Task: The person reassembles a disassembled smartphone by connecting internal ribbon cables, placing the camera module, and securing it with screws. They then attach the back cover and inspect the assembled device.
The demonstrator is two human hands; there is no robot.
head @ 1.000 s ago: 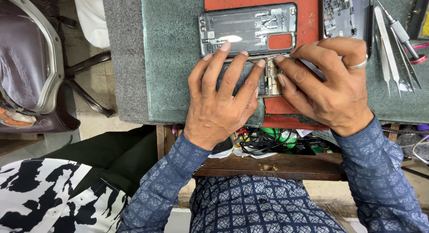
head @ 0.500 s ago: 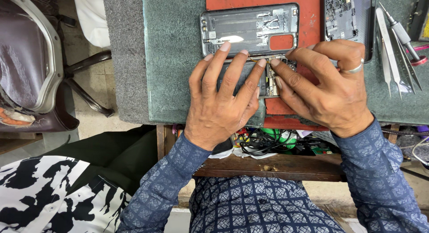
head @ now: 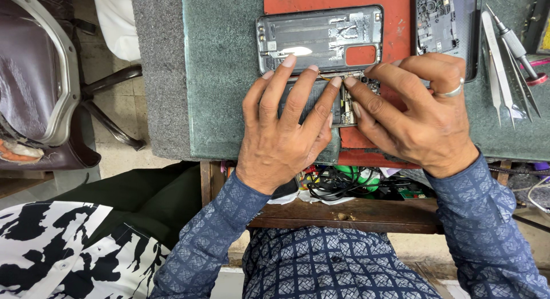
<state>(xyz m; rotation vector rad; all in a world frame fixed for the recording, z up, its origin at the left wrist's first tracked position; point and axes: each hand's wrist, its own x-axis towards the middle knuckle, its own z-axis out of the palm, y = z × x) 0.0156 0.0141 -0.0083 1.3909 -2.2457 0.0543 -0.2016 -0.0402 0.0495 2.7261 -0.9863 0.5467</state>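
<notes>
Presently | left hand (head: 281,133) lying flat, pinning opened dark phone body (head: 321,101) | right hand (head: 418,112) pinching narrowly at its exposed circuitry | risk: fingertip pressure slipping, tearing delicate connectors.

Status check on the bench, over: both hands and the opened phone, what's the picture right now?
Left hand flat on the opened phone, pinning it. Right hand fingertips working its exposed board. Back cover lies just above; tweezers off right, nothing blocking.

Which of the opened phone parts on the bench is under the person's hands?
The opened phone nearest the bench edge, pressed under both the left hand and right hand. The grey back cover and dark phone body lie untouched beyond.
</notes>
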